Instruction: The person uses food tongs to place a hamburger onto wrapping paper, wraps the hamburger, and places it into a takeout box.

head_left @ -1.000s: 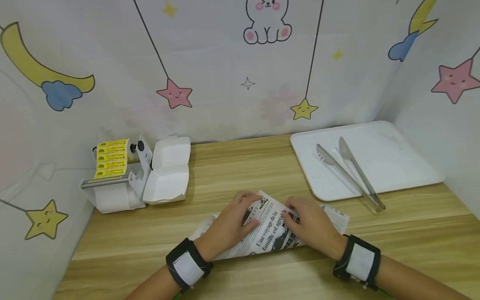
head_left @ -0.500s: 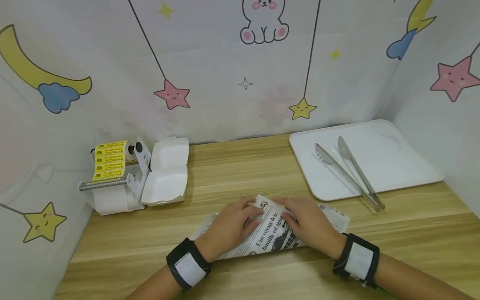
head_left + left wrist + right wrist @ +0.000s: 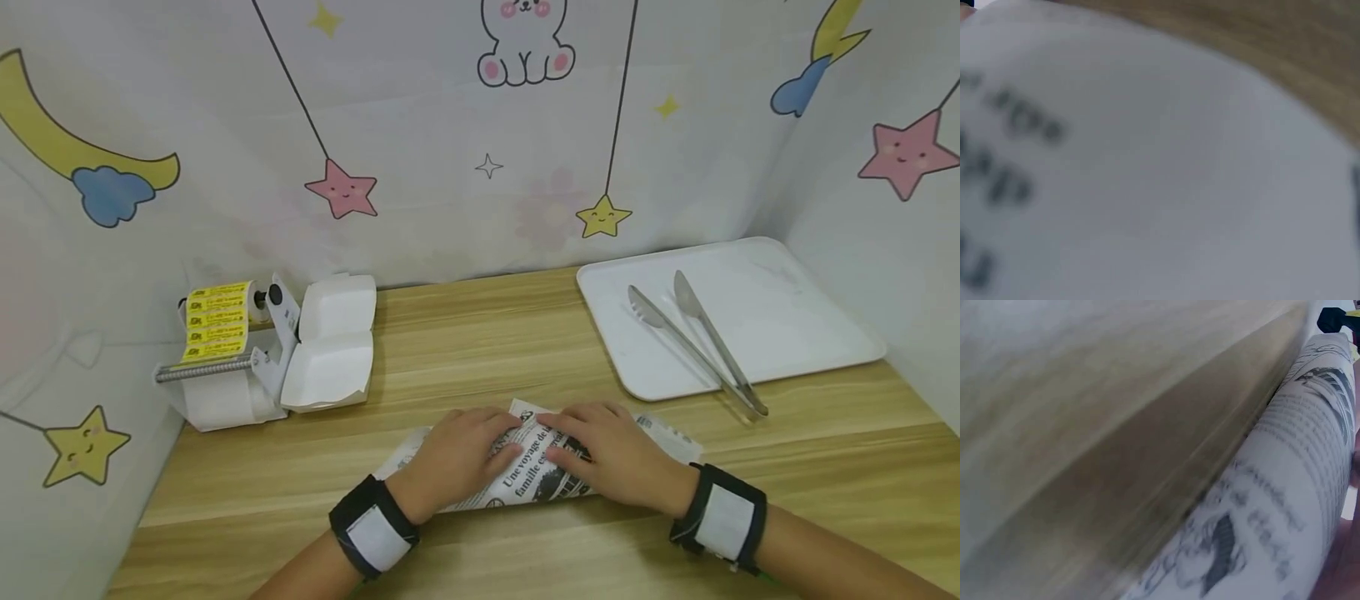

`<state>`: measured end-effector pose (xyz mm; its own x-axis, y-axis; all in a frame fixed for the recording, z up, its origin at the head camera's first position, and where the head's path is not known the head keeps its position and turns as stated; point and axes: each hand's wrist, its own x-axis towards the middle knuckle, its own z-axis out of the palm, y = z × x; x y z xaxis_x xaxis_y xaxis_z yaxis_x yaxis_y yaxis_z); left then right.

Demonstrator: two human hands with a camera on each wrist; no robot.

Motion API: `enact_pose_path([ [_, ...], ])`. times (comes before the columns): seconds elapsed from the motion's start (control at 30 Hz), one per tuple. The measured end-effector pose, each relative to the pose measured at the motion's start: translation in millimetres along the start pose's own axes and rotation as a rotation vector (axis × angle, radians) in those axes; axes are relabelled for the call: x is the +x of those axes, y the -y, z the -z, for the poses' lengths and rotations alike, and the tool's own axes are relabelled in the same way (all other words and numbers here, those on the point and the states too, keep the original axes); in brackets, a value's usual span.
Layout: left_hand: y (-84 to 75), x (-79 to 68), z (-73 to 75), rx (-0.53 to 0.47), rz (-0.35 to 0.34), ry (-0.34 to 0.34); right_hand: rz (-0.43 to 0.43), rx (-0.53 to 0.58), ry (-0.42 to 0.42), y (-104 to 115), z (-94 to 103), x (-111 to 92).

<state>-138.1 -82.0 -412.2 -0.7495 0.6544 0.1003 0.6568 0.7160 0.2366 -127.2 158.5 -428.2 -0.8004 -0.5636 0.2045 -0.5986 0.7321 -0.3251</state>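
Observation:
A folded sheet of newspaper-print paper (image 3: 528, 471) lies in front of me on the wooden table, with a pointed flap on top. My left hand (image 3: 453, 458) rests on its left part, fingers over the flap and thumb apart from them. On the right part presses my right hand (image 3: 622, 458), its fingers spread across the printed face. Blurred white paper (image 3: 1166, 162) fills most of the left wrist view. The right wrist view has the paper (image 3: 1304, 444) rounded like a roll, part of a hand (image 3: 1342, 562) along its edge. Whether anything lies inside is hidden.
At back left stands a label dispenser (image 3: 281, 350) with a roll of yellow labels (image 3: 217, 321). Beside it is an opened white takeaway box (image 3: 330, 367). A white tray (image 3: 802, 308) at back right bears metal tongs (image 3: 697, 346), whose handle end overhangs the front rim.
The right hand has let go of its pinch on the flap and flattened over the paper. Both hands have come slightly nearer, and the flap's tip lies lower.

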Motion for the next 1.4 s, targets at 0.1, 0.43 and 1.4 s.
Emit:
enact_pose_path([
  [0.1,-0.9,-1.0,-0.6,0.014,-0.027,-0.009,0.004,-0.005,0.033,-0.9,1.6,-1.7],
  [0.43,-5.7,-2.3,-3.7,-0.009,-0.181,-0.108,0.018,0.006,0.08,-2.0,1.7,-5.9],
  [1.4,-17.5,-7.8,0.9,0.101,-0.331,-0.034,-0.329,0.248,0.569,-45.7,48.1,25.9],
])
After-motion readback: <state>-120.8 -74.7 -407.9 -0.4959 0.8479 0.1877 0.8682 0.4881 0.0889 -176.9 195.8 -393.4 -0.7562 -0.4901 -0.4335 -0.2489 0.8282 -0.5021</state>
